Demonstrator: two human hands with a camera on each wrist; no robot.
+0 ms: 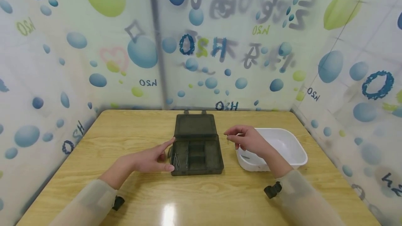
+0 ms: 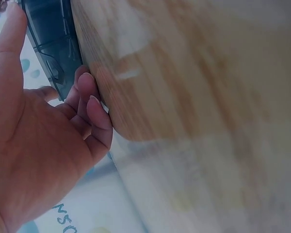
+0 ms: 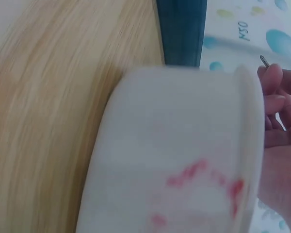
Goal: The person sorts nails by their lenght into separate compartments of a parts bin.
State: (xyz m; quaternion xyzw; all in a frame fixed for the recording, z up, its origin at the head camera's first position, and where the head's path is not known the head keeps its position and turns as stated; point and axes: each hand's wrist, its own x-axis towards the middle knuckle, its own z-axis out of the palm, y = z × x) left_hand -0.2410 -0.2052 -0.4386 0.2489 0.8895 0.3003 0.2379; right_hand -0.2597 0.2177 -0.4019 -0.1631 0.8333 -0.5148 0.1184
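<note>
Pinching a small threaded screw [image 3: 264, 61] between thumb and fingertips of right hand [image 1: 249, 140]; observed ridges on its protruding end in right wrist view. Holding it raised at right fingertips, over the gap between dark case [image 1: 201, 172] and white tray [image 1: 290, 151].

Spreading thumb and forefinger of left hand [image 1: 152, 158] along case's left side: pointing forefinger to far end of that side, laying thumb at near left corner, seemingly in contact. Bending remaining left fingers loosely, without closing round anything.

Found case between both hands, just right of left thumb; lid [image 1: 195, 124] swung open, away from hands. Noted slender metal pieces [image 1: 177, 161] inside, just right of left thumb tip, and further ones slightly nearer right hand; cannot tell whether in same compartment. Noted divided sections beyond these, toward right hand.

Observed tray beneath right hand, reaching out to its right. Saw a small metal piece [image 1: 245, 157] in it, below right hand; blurred red marks [image 3: 203, 177] on its wall.

Noted wooden table [image 1: 141, 201] under both hands, bubble-patterned sheeting [image 1: 242, 55] well beyond them.
</note>
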